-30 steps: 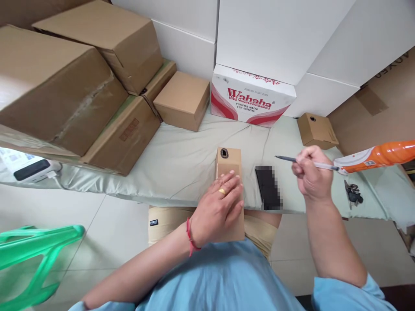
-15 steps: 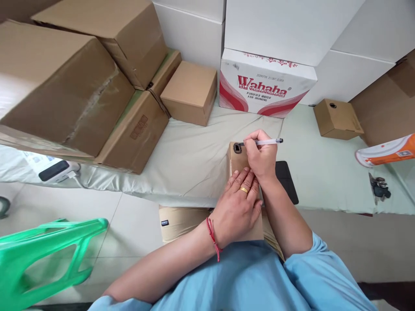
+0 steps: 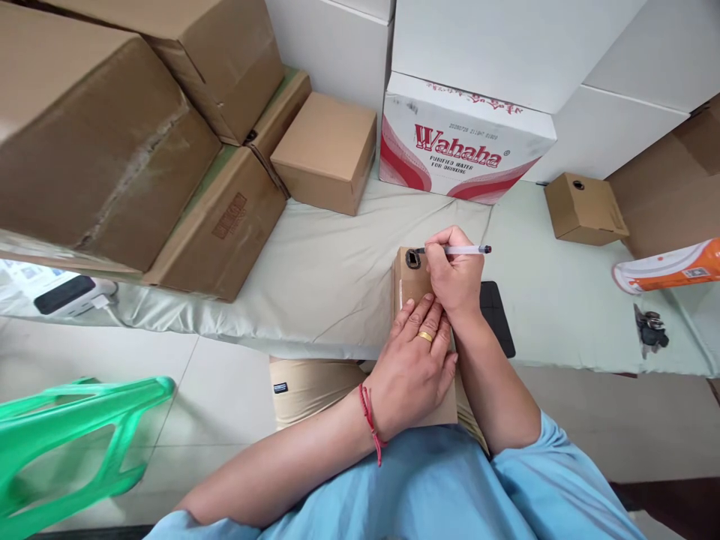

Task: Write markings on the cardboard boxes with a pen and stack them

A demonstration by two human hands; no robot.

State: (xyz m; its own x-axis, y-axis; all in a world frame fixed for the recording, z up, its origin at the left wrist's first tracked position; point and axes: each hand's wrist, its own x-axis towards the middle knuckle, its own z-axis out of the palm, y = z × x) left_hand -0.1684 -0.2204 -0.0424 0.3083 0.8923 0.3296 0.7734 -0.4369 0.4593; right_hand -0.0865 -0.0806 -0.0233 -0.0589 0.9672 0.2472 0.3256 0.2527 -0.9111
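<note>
watching remotely, i noted the left hand [image 3: 413, 367] laid flat on the box [image 3: 415, 283] with little spread, the right hand [image 3: 457, 277] pinching a pen [image 3: 466, 250], its tip beside the dark-rimmed hole [image 3: 413, 259]. the box overhung the cloth-covered surface [image 3: 331, 285]; leaning on that near end could have tipped it, making the pen skid.

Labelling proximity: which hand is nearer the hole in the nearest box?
Right. The right hand, holding the pen, is beside the hole; the left hand lies on the box, farther off.
</note>
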